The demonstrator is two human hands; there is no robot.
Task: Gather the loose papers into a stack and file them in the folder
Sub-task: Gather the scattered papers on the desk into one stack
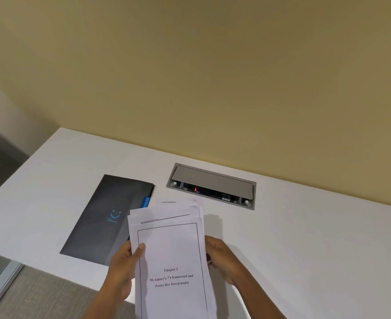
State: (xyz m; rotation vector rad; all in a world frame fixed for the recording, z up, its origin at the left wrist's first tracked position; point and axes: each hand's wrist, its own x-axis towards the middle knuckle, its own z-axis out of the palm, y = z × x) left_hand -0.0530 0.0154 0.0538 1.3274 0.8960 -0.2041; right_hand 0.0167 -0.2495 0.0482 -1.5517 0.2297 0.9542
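Papers: one loose stack of white sheets, held up off the bench in the lower centre of the frame; the exact sheet count cannot be told, but at least three uneven top edges fan out at its upper end. The front sheet has a ruled border and reads "Chapter 3".
Left hand: closed on the stack's left edge, thumb pressed on the front sheet, the other fingers hidden behind the paper.
Right hand: curled around the stack's right edge, fingers tucked behind the sheets, gripping it.
Hands counted: two, both on the same stack.
Folder: one, dark grey, lying flat and shut on the bench left of centre, with a blue smile mark on its cover and a blue tab at its right edge; the stack overlaps its right side in the picture.
Bench: one white top, filling the lower half of the frame.
Socket box: one grey recessed unit, centre right, above the stack, with a small red light showing.
Wall: plain yellow, upper frame.
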